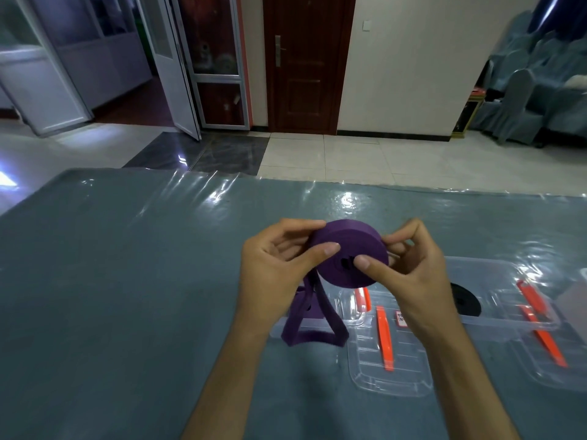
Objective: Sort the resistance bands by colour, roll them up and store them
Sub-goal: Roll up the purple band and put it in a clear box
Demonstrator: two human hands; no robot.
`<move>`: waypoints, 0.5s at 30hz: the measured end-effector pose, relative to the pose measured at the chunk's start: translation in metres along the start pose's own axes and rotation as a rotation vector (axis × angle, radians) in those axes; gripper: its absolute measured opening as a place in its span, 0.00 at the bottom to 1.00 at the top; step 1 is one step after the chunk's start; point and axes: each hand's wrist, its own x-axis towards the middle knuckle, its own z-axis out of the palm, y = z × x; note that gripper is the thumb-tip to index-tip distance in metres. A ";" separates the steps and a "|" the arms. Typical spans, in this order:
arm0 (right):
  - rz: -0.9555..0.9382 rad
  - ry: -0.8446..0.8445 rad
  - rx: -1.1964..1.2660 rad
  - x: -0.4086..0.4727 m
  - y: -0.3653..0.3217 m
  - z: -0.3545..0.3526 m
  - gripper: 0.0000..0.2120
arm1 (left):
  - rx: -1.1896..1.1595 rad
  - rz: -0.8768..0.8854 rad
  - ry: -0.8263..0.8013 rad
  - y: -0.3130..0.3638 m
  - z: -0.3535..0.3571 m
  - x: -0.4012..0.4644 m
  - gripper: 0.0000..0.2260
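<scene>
Two hands hold a purple band (pixel 349 252) above the table (pixel 127 281), most of it wound into a thick, flat coil with a small hole at its middle. The left hand (pixel 276 268) and the right hand (pixel 409 265) pinch the coil from either side, thumbs pressed on its near face and fingers curled behind. Its loose, matte tail hangs down in a loop that touches the table beside a clear plastic box (pixel 495 281). A rolled black band (pixel 463 300) lies in that box. Clear lids with orange clips (pixel 386 341) lie close by, on glossy, wrinkled film over the grey-blue tabletop.
</scene>
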 end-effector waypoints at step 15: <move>-0.038 -0.015 -0.024 0.000 -0.002 -0.004 0.19 | -0.021 -0.033 -0.009 -0.005 0.001 -0.006 0.11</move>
